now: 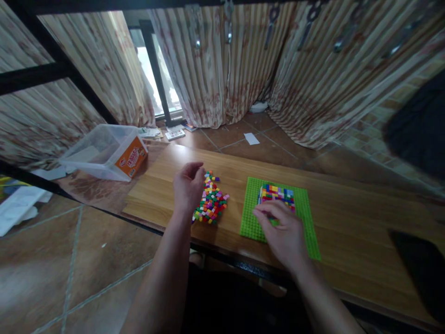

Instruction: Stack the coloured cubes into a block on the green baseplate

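Observation:
My left hand (189,185) is at the left edge of a loose pile of small coloured building bricks (211,204). Its fingers curl in towards the thumb, and whatever they hold is too small or hidden to tell. My right hand (283,229) is over the green studded baseplate (252,222), with thumb and fingertips pinched together near the plate's left part. No brick can be made out in that pinch. A block of multicoloured bricks (276,192) stands on the baseplate just beyond my right hand, which hides its near side.
A clear plastic bin (100,162) with an orange label stands beyond the left end of the wooden table (153,195). A dark flat object (417,264) lies at the right. Paper (251,138) lies on the tiled floor before striped curtains (208,69).

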Motion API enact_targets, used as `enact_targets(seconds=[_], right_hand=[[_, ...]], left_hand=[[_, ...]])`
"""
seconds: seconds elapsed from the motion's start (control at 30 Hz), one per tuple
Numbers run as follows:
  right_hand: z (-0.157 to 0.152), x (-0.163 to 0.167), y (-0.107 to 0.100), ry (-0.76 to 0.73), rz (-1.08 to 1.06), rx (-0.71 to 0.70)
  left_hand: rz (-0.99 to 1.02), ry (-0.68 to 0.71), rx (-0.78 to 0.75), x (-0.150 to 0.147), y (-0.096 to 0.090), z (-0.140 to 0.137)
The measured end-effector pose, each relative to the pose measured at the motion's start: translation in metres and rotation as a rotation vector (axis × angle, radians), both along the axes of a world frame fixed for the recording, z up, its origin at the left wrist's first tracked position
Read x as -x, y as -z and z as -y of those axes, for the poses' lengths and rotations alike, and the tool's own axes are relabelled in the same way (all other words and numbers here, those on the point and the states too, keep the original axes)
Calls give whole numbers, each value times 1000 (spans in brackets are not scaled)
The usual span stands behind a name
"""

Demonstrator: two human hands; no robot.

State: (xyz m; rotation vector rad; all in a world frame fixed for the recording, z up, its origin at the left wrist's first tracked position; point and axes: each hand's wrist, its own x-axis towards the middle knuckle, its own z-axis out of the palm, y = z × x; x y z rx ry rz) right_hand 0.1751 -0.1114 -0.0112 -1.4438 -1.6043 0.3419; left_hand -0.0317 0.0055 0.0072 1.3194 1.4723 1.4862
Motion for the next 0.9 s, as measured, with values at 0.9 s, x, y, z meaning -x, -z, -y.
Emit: enact_targets(seconds=[0.9], right_hand=[[-6,81,31,-180,358,132]], left_hand=[[52,-21,3,15,-6,1]])
